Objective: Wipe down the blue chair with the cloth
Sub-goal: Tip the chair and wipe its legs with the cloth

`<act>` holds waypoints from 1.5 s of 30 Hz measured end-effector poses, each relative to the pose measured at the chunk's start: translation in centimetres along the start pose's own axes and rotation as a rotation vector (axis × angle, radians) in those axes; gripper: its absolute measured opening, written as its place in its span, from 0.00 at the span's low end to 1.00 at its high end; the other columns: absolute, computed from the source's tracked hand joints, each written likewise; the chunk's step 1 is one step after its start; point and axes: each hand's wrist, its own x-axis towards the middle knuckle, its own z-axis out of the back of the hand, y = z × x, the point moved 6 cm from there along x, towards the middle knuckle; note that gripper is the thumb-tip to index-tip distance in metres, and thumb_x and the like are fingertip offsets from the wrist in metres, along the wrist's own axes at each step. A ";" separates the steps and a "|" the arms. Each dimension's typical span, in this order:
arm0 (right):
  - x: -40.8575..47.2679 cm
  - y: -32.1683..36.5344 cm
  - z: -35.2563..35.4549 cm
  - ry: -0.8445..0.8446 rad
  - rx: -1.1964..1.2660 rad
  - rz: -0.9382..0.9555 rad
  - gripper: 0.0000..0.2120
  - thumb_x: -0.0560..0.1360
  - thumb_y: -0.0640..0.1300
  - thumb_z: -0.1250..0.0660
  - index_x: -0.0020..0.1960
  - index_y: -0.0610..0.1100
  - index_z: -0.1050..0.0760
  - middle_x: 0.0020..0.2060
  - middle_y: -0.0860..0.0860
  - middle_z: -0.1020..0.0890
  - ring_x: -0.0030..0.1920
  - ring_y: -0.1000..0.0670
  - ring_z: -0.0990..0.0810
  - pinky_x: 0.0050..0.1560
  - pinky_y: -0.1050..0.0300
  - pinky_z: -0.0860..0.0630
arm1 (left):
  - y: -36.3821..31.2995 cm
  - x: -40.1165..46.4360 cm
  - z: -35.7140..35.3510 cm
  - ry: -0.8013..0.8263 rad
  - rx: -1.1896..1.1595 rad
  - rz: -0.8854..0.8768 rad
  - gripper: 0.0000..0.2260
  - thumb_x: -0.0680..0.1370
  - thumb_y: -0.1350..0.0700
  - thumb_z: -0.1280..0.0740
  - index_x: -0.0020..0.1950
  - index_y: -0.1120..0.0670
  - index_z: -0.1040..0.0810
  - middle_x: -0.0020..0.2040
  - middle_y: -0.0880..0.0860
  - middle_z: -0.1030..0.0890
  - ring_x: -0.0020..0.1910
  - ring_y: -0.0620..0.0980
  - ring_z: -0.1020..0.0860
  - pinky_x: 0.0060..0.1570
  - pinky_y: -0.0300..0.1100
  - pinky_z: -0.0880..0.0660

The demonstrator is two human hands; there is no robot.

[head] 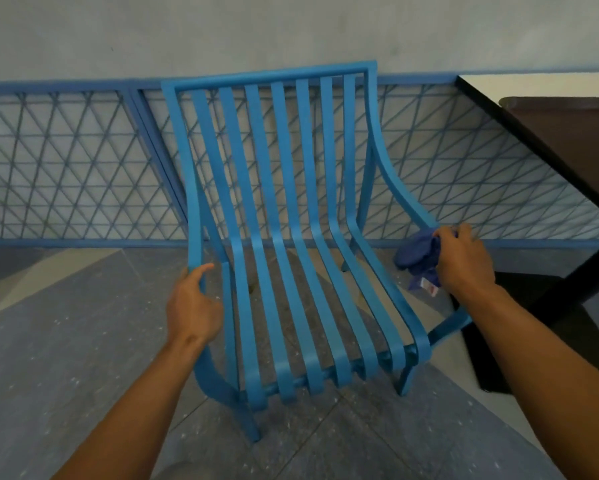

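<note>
While left grip (192, 299) curls round blue chair (284, 237) left armrest, right grip (464, 258) clamps bunched cloth (417, 254) against right armrest.

Two bare forearms and hands, the left hand (192, 301) and right hand (464, 258), sleeveless, ungloved.

A blue slatted metal chair (291, 237) stands upright on the floor, a bunched dark-blue cloth (417, 256) against its right armrest.
</note>
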 end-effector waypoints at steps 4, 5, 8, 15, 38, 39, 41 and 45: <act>-0.6 -0.2 0.2 0.006 -0.067 -0.022 0.16 0.78 0.36 0.35 0.65 0.41 0.31 0.62 0.37 0.31 0.57 0.33 0.26 0.52 0.39 0.25 | 0.3 2.0 -0.7 0.045 0.026 -0.036 0.28 0.74 0.74 0.37 0.66 0.47 0.23 0.69 0.57 0.26 0.43 0.54 0.21 0.32 0.38 0.28; -0.9 -0.3 0.3 -0.005 -0.068 -0.049 0.15 0.80 0.37 0.39 0.66 0.42 0.31 0.62 0.36 0.30 0.57 0.32 0.26 0.52 0.39 0.25 | 0.3 2.6 -0.9 0.060 0.024 -0.038 0.27 0.74 0.74 0.37 0.64 0.47 0.23 0.68 0.57 0.25 0.41 0.54 0.21 0.30 0.37 0.29; -1.8 -0.8 0.1 -0.003 -0.110 -0.094 0.14 0.81 0.38 0.43 0.66 0.42 0.33 0.62 0.37 0.30 0.57 0.33 0.25 0.51 0.42 0.26 | -0.2 4.3 -1.3 0.095 0.009 -0.069 0.26 0.74 0.74 0.36 0.59 0.44 0.23 0.67 0.56 0.24 0.37 0.53 0.23 0.28 0.38 0.31; -2.6 -1.6 0.4 0.050 -0.161 -0.156 0.15 0.85 0.49 0.49 0.63 0.40 0.34 0.54 0.36 0.26 0.49 0.37 0.24 0.42 0.48 0.31 | -2.7 6.9 -2.6 0.122 0.041 -0.197 0.14 0.77 0.62 0.30 0.61 0.49 0.22 0.62 0.55 0.22 0.42 0.55 0.22 0.42 0.46 0.25; 2.2 4.3 17.7 -0.004 0.866 0.039 0.13 0.81 0.42 0.33 0.61 0.56 0.30 0.58 0.55 0.24 0.57 0.54 0.23 0.60 0.54 0.24 | -32.8 0.4 -13.9 0.951 -0.841 0.242 0.18 0.83 0.41 0.41 0.71 0.44 0.25 0.65 0.48 0.19 0.60 0.54 0.18 0.61 0.58 0.21; 2.2 4.0 18.8 0.006 0.884 0.036 0.14 0.81 0.41 0.33 0.61 0.57 0.30 0.58 0.56 0.24 0.57 0.56 0.23 0.60 0.54 0.23 | -34.2 -0.1 -13.7 0.969 -0.850 0.240 0.18 0.83 0.41 0.40 0.70 0.45 0.23 0.65 0.50 0.19 0.60 0.54 0.17 0.59 0.57 0.20; 2.4 3.5 20.8 0.030 0.910 0.024 0.15 0.81 0.41 0.33 0.62 0.57 0.30 0.59 0.57 0.24 0.57 0.58 0.23 0.61 0.54 0.23 | -36.5 -1.1 -13.1 0.986 -0.861 0.255 0.20 0.80 0.39 0.40 0.66 0.46 0.20 0.62 0.51 0.17 0.58 0.54 0.17 0.58 0.55 0.19; 3.2 2.2 24.6 0.042 0.923 0.041 0.17 0.81 0.40 0.33 0.67 0.55 0.29 0.61 0.58 0.24 0.60 0.59 0.24 0.62 0.59 0.24 | -40.9 -2.9 -11.9 1.069 -0.989 0.305 0.20 0.79 0.42 0.39 0.66 0.49 0.21 0.62 0.52 0.16 0.61 0.55 0.18 0.57 0.54 0.20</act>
